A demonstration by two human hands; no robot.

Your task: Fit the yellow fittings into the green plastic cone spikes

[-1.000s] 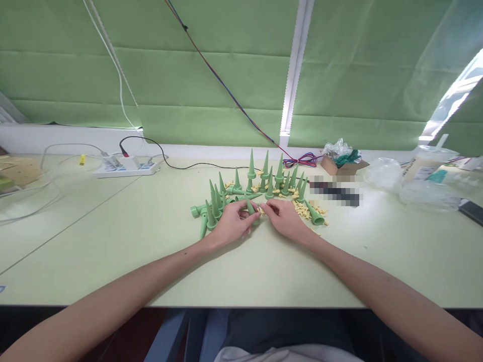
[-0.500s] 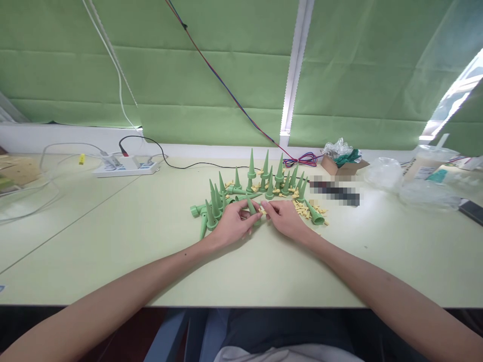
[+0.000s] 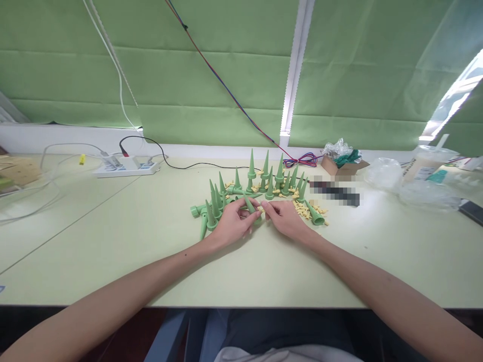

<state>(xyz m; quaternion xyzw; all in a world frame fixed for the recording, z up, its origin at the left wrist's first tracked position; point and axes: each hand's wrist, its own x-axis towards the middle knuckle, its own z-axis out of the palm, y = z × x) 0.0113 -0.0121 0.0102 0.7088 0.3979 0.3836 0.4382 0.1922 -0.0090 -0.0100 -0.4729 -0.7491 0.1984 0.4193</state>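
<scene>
My left hand (image 3: pixel 236 221) is closed round a green plastic spike (image 3: pixel 249 203), whose pointed end leans up and to the left. Facing it, my right hand (image 3: pixel 282 215) pinches a small yellow plastic piece (image 3: pixel 261 209) against the spike's side. The fingers hide part of both. Several loose green spikes (image 3: pixel 214 201) stand and lie just left of my left hand. Behind both hands rises a group of upright green spikes (image 3: pixel 269 183), many with yellow pieces on them. A heap of small yellow pieces (image 3: pixel 302 209) lies beyond my right hand, with a green spike (image 3: pixel 315 213) lying on it.
A white power strip (image 3: pixel 126 168) sits at the back left. Toward the back right are a small cardboard box (image 3: pixel 343 166), a coil of red and blue wire (image 3: pixel 304 160), a plastic cup (image 3: pixel 426 163) and a dark phone (image 3: pixel 471 211). The table's front edge (image 3: pixel 241 305) runs below my forearms.
The held spike's tip has tilted slightly further up and to the left. Both hands stay in nearly the same place.
</scene>
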